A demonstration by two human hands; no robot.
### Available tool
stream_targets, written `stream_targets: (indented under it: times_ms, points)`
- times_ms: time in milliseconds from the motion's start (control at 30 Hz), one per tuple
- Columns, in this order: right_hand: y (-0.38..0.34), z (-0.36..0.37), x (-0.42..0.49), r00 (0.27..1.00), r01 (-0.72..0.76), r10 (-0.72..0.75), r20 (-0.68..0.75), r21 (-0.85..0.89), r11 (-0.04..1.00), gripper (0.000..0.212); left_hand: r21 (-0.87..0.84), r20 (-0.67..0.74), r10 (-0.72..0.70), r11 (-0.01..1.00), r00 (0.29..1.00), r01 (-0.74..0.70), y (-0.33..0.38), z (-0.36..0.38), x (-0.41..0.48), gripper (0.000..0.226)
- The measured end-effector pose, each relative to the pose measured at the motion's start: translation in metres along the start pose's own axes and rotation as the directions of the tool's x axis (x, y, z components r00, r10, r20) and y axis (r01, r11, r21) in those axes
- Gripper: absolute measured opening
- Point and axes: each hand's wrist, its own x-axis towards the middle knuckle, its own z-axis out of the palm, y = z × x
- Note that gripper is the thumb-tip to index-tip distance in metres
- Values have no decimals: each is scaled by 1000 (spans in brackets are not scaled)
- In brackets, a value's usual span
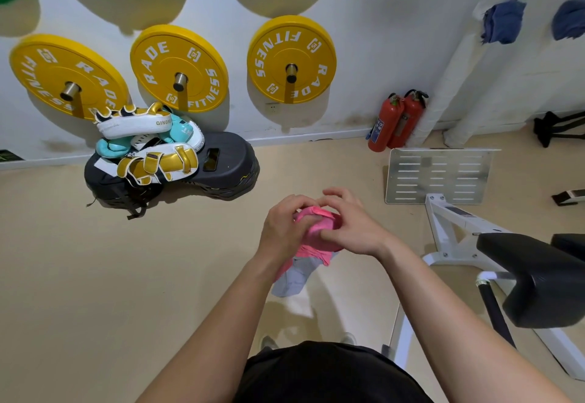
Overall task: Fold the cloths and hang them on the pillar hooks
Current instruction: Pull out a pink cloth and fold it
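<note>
Your left hand [281, 231] and right hand [351, 228] close together on a bunched pink cloth [316, 228] held mid-air at center, a grey cloth [294, 276] dangling beneath. At 3 o'clock sits a black bench [538, 276]. Farther, at 1 o'clock, two blue cloths [501, 21] hang on the white pillar [456, 79].

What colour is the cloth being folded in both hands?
Pink cloth, with a grey layer hanging beneath; head view.
</note>
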Motion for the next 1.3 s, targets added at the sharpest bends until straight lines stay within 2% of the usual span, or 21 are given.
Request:
stream_targets:
  times_ms: [67,133,267,333,400,500,600,800,867,967,1067,1133,1200,1300]
  points:
    - [-4,-2,4,999,38,-36,-32,48,998,27,-86,-54,-40,996,998,36,0,2,-4,17]
    - [-8,-4,7,999,43,-44,9,102,994,24,-151,-89,-102,985,991,88,0,2,-7,13]
    - [-18,-7,11,995,102,-103,14,66,993,13,-243,-124,-167,961,978,133,-10,3,-11,5]
    - [-23,-11,15,990,142,-142,-1,68,988,8,-331,-139,-231,927,963,174,-11,5,-12,12]
    - [-31,-15,18,983,182,-181,-23,81,980,5,-364,-102,-247,911,964,195,-10,7,-13,29]
    - [-47,-26,22,974,222,-216,-63,115,968,13,-278,-5,-250,931,968,238,-12,11,-16,20]
    - [-59,-41,26,964,252,-238,-115,130,959,17,-219,37,-308,926,951,308,-26,12,-19,28]
    - [-62,-70,30,918,251,-190,-349,138,958,11,-73,82,-337,937,938,343,-66,12,-26,38]
    - [-59,-77,30,896,244,-179,-406,114,963,9,-61,94,-363,927,927,369,-80,8,-31,32]
    - [-47,-82,32,859,188,-127,-496,76,979,7,-74,44,-380,921,924,382,-86,-8,-35,26]
    - [-18,-76,32,825,48,2,-566,74,996,7,-134,-55,-413,905,909,403,-99,-31,-32,18]
    - [6,-66,29,807,-65,117,-579,110,992,6,-251,-114,-465,869,878,427,-102,-47,-28,11]
    - [29,-51,23,790,-158,214,-575,147,976,14,-398,-145,-510,815,848,422,-100,-59,-24,14]
    - [49,-25,10,786,-227,305,-538,208,951,19,-441,-213,-523,805,825,397,-91,-68,-17,15]
